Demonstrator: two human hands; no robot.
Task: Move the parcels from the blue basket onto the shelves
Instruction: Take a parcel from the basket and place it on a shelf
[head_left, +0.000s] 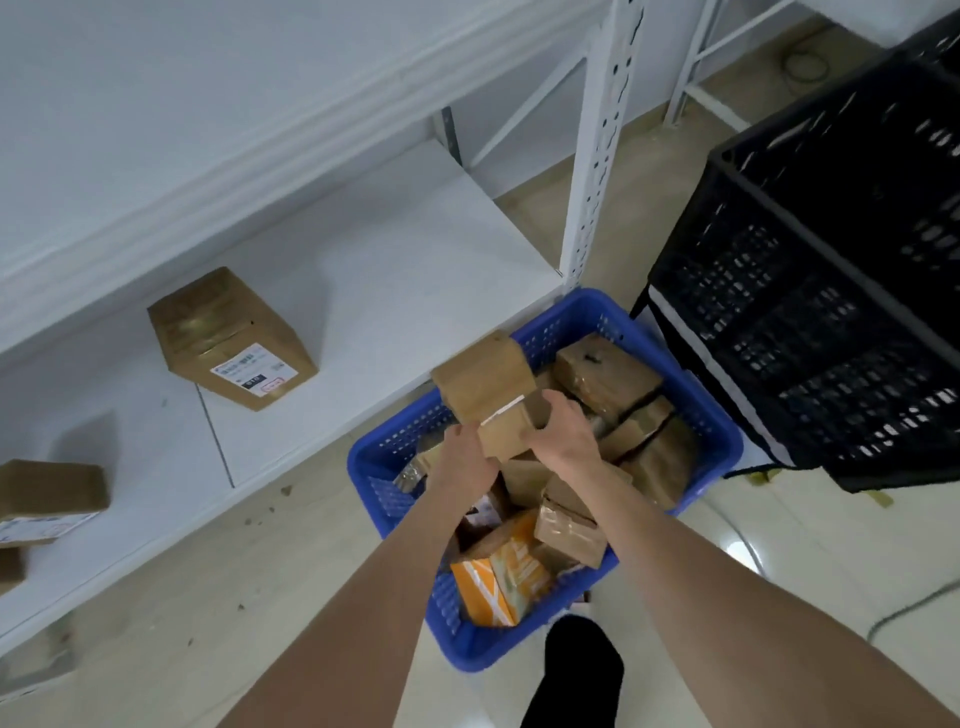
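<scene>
parcel (485, 387) gripped between both hands | above blue basket (711, 441)

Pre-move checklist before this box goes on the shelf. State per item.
1. Two-handed grip: left hand and right hand both hold the brown box. ok
2. Box above the blue basket rim. ok
3. Bare landing spot on the shelf, right of the labelled box. ok
4. Shelf post apart from the box. ok
5. Box underside sealed: hidden. cannot tell
6. Basket emptied: parcels remain inside. not ok
</scene>
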